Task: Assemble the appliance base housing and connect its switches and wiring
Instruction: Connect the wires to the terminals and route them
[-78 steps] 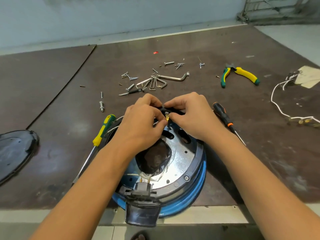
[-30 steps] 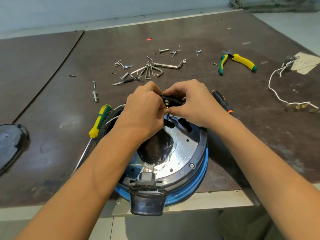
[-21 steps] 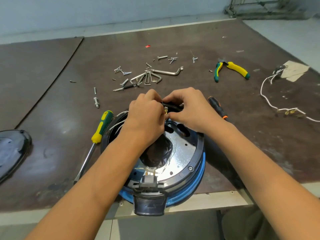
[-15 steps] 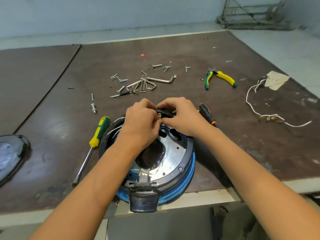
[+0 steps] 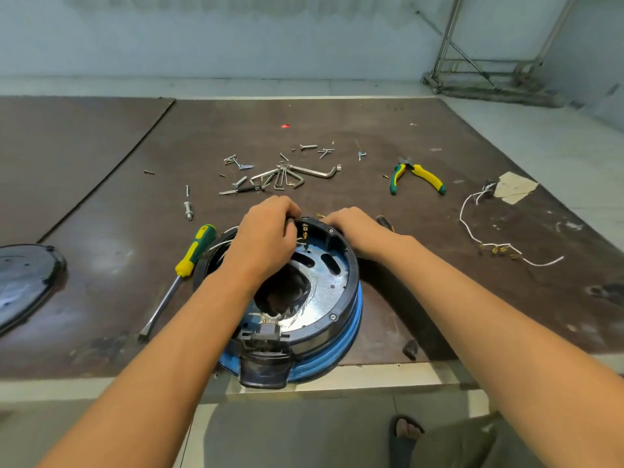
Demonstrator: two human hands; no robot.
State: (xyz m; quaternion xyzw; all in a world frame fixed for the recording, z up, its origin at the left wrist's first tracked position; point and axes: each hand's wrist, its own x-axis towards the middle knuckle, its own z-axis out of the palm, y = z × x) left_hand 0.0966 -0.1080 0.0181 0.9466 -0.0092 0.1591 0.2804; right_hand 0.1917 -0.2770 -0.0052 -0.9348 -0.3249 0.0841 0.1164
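Note:
The round blue and black base housing [image 5: 351,275] lies at the table's near edge, its shiny metal plate facing up. A small black switch with brass terminals [image 5: 305,230] sits inside the far rim. My left hand [image 5: 266,238] is curled over that rim and pinches at the switch; its fingertips are hidden. My right hand [image 5: 354,228] lies on the far right rim of the housing, fingers curled over the outer edge. A black plug socket [image 5: 266,359] juts out at the near side.
A yellow-green screwdriver [image 5: 192,258] lies left of the housing, and an orange-black one [image 5: 385,222] peeks out behind my right hand. Hex keys [image 5: 290,177] and several screws are farther back, pliers [image 5: 418,177] and white wire [image 5: 472,228] right, a black cover [image 5: 23,282] left.
My right hand has let go of the switch and moved right onto the housing rim. My left hand stays at the switch. The view has tilted up.

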